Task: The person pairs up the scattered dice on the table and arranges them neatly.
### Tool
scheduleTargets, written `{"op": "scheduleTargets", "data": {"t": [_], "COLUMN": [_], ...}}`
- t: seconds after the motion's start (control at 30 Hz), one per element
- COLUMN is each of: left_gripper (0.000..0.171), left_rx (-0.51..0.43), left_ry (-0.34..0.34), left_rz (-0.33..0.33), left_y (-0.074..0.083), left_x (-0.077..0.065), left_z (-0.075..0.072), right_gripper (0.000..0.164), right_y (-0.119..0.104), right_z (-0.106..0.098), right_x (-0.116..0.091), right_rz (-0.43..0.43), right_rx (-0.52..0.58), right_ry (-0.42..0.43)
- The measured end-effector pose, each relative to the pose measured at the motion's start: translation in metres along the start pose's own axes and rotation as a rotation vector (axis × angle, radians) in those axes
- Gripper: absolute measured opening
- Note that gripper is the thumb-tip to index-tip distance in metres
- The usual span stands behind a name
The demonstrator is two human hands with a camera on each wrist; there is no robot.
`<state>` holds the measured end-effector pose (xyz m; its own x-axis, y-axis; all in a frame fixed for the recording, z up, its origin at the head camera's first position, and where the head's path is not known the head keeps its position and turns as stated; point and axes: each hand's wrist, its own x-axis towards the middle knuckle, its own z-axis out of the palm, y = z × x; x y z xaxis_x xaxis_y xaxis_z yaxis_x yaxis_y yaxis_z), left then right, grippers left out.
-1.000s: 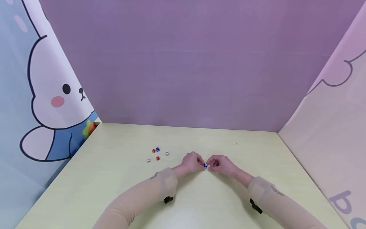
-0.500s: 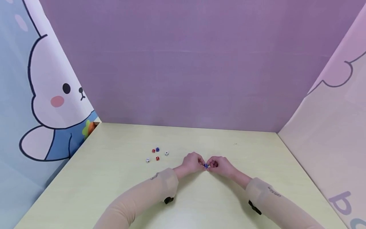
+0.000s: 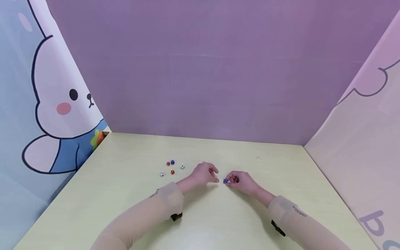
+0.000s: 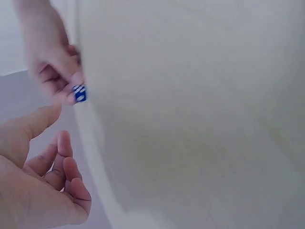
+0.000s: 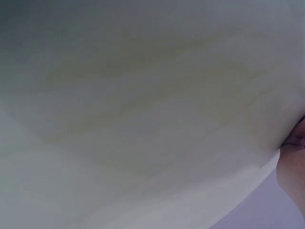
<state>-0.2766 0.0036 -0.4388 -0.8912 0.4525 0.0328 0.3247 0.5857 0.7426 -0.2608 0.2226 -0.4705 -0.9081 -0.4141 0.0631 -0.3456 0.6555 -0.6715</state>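
Observation:
Between thumb and fingertips my right hand (image 3: pixel 242 181) pinches a blue die (image 3: pixel 225 181) with white pips. The left wrist view shows the blue die (image 4: pixel 79 93) at the tips of the right hand's fingers. My left hand (image 3: pixel 203 173) is apart from it, just to the left, with thumb and fingers spread and nothing between them. In the right wrist view only a sliver of the right hand (image 5: pixel 294 167) shows at the right edge, and the die is out of sight there.
Left of the hands on the pale table (image 3: pixel 131 205) lie a second blue die (image 3: pixel 172 162), two red dice (image 3: pixel 168 164) and two white dice (image 3: pixel 182 167). A purple panel (image 3: pixel 200 69) rises behind the table, with printed cloths (image 3: pixel 62 149) at the sides.
The left hand has let go of the blue die and drawn back to the left, its fingers spreading. The right hand came in to the die and now pinches it alone.

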Motion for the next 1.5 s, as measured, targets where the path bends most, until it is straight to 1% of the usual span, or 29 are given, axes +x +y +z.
{"op": "scheduleTargets", "data": {"t": [0.1,0.17,0.4,0.43,0.53,0.63,0.73,0.83,1.0,1.13,1.3,1.5], "left_gripper": [0.031,0.034,0.036,0.036,0.038,0.04,0.04,0.039,0.041,0.04,0.035,0.022], "left_rx": [0.014,0.014,0.033,0.039,0.08,0.142,0.212,0.271,0.324,0.349,0.383,0.426], "left_ry": [0.006,0.012,0.065,0.075,0.118,0.168,0.206,0.222,0.214,0.174,0.13,0.097], "left_rz": [0.012,0.004,0.02,0.03,0.044,0.054,0.026,0.001,-0.041,-0.066,-0.085,-0.122], "left_y": [-0.003,-0.006,-0.027,-0.03,-0.038,-0.049,-0.063,-0.079,-0.102,-0.115,-0.123,-0.123], "left_x": [-0.005,-0.008,-0.015,-0.016,-0.018,-0.02,-0.021,-0.021,-0.022,-0.021,-0.018,-0.018], "left_z": [-0.014,-0.024,-0.057,-0.062,-0.079,-0.095,-0.109,-0.119,-0.126,-0.127,-0.127,-0.125], "right_gripper": [0.014,0.015,0.016,0.016,0.016,0.015,0.015,0.016,0.016,0.016,0.016,0.017], "right_y": [-0.001,-0.001,-0.003,-0.003,-0.003,-0.003,-0.002,-0.001,-0.002,-0.003,-0.004,-0.006], "right_z": [0.0,0.0,0.0,0.0,0.0,0.0,-0.001,-0.001,-0.002,-0.002,-0.002,-0.002], "right_x": [0.0,-0.001,-0.002,-0.002,-0.003,-0.003,-0.003,-0.003,-0.004,-0.005,-0.005,-0.004], "right_rz": [0.003,0.004,0.02,0.019,0.02,0.029,0.04,0.042,0.036,0.039,0.029,0.018], "right_rx": [0.003,0.01,0.028,0.03,0.036,0.04,0.038,0.036,0.039,0.037,0.034,0.039], "right_ry": [0.0,-0.001,-0.006,-0.005,-0.007,-0.012,-0.015,-0.01,-0.005,-0.005,-0.006,-0.009]}}
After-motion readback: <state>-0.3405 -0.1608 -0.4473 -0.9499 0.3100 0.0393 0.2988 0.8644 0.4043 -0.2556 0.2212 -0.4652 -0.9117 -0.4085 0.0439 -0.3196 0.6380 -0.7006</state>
